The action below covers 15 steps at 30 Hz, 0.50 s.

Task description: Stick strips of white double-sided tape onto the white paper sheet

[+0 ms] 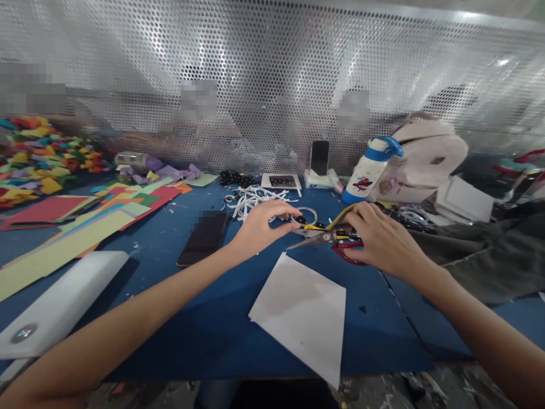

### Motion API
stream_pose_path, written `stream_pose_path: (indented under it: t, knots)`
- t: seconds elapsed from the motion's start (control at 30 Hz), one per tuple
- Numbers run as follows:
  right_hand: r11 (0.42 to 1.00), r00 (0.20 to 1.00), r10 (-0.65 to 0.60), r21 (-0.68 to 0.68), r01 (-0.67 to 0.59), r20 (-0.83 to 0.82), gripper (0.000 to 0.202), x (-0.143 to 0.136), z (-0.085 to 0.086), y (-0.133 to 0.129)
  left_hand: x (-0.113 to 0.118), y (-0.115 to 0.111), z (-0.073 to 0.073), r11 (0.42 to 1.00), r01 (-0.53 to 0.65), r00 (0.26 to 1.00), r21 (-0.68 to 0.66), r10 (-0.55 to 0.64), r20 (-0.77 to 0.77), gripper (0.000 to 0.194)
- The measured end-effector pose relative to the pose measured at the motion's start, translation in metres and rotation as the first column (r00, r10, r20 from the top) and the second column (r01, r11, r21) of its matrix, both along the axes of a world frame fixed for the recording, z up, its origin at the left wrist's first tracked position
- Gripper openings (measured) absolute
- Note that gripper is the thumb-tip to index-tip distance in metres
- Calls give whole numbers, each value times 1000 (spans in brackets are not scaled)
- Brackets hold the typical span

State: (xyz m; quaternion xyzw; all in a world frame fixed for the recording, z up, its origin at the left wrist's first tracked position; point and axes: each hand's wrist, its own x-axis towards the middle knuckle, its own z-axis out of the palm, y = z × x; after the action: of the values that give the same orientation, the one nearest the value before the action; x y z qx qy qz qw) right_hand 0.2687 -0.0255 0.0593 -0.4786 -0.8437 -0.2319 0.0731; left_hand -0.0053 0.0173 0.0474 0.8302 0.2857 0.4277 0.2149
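One head view: I see the red-handled scissors (pixel 327 237) wrapped in the right hand (pixel 385 236), blades (pixel 307 242) parted, pointing left toward the left hand (pixel 263 226), curled close; whether it pinches anything I cannot tell.

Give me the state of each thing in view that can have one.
Scissors: held in the right hand, blades parted
Near phone: lying flat, visible screen dark
Far phone: upright, screen dark
White bottle: standing, blue lid on
Clear bottle: on its side
White strips: loose, tangled
Coloured strips: overlapping
White paper: lying flat
Bag: open or closed unclear
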Motion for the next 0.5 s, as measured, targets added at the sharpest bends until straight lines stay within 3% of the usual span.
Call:
stream_pose_path:
  t: [0.13, 0.3, 0.5]
  knots:
    - [998, 1000, -9, 67, 8, 21, 34, -25, 4, -3, 2, -4, -1, 970, -13, 1000, -245, 19, 24, 20]
    - [997, 999, -5, 71, 2, 33, 36, -37, 6, -4, 2, 2, -11, 938, -2, 1000, -348, 10, 22, 20]
    - [995, 999, -38, 98, 36, 26, 38, -40, -6, -2, 5, 2, -20, 872, -40, 996, -487, 75, 51, 21]
